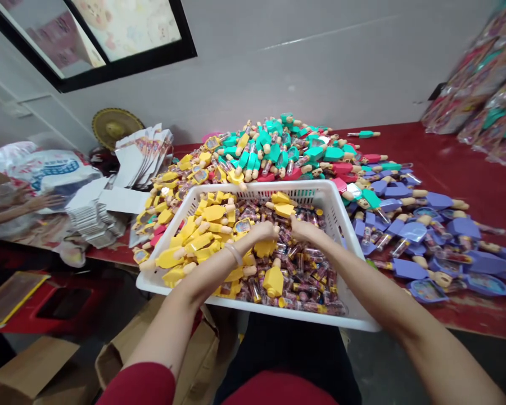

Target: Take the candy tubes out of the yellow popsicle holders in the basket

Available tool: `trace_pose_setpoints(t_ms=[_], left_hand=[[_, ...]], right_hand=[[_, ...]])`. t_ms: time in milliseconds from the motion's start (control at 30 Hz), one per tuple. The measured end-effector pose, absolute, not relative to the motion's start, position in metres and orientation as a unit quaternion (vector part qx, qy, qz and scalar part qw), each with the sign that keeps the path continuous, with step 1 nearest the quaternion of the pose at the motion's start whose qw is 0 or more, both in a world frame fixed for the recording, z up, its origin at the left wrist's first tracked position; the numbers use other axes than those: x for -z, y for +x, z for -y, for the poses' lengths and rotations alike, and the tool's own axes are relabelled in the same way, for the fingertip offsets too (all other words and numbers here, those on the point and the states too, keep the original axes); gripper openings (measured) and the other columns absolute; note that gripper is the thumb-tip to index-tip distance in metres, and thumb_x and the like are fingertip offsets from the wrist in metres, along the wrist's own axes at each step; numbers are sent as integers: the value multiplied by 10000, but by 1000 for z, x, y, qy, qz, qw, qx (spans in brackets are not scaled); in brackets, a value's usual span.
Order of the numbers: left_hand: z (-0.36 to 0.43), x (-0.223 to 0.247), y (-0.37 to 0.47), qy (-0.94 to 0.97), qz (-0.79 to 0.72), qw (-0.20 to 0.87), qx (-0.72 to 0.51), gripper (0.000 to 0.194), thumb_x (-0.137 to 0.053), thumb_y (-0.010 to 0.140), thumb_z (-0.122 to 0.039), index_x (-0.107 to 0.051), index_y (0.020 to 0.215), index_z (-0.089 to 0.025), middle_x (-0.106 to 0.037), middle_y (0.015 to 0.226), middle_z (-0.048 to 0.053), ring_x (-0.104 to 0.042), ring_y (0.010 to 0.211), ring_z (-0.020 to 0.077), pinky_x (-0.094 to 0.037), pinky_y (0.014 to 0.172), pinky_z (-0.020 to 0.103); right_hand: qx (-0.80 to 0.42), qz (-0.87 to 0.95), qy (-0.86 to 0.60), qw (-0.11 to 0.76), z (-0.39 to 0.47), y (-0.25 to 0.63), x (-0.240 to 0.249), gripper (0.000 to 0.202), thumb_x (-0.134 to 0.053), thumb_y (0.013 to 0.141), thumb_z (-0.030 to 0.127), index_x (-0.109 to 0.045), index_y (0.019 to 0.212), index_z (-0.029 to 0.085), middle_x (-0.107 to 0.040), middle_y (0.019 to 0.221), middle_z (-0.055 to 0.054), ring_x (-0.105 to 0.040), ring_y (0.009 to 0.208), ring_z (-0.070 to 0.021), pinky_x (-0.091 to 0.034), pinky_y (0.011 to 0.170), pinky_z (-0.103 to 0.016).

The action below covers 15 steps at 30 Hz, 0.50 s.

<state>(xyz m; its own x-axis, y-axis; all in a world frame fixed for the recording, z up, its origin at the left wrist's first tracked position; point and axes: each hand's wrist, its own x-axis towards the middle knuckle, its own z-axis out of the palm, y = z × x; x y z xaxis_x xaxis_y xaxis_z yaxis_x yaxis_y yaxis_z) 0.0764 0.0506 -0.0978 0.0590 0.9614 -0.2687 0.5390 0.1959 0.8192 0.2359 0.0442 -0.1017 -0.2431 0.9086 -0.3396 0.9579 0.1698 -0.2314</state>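
A white plastic basket [349, 253] sits in front of me, with yellow popsicle-shaped toys [202, 242] heaped at its left and small clear tubes [307, 264] of dark pieces at its right. My left hand [266, 232] reaches into the middle, fingers curled down over a yellow piece; what they grip is hidden. Close beside it, my right hand [302, 229] is closed, its fingertips at the lower end of a yellow toy [283, 208] with a tan handle. Whether it holds that toy is unclear. Another yellow toy [274, 280] lies on the tubes nearer me.
Green toys [274, 146] pile behind the basket, and purple toys [430, 225] spread right on the red table [405, 146]. White cards [95, 216] stack at left, near another person's hand [46, 201]. Cardboard boxes [29, 365] stand below; wrapped packs [489, 84] fill the far right.
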Motion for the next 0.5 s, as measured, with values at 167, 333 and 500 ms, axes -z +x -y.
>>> trace_pose_setpoints(t_ms=[167,333,500], left_hand=[[-50,108,91,563,-673,430,-211,206,-804,667,-198,-624,741,-131,-663,847,90,-625,954,254,-491,835,344],[-55,82,57,520,-644,447,-339,249,-747,657,-282,-527,614,-175,-596,614,41,-633,750,223,-473,675,283],[-62,51,28,415,-591,454,-523,302,-581,830,-458,-469,815,-178,-607,732,10,-622,704,125,-503,700,245]], right_hand=[[486,-592,587,-261,-49,240,79,243,-634,705,246,-596,933,173,-596,623,-31,-556,477,-190,-466,454,-314],[580,-530,506,-357,-44,235,66,77,-548,715,270,-506,729,206,-572,651,-30,-577,590,-171,-504,540,-300],[666,-497,396,-391,-30,223,62,309,-661,679,310,-590,962,210,-614,758,-1,-599,636,-175,-496,588,-311]])
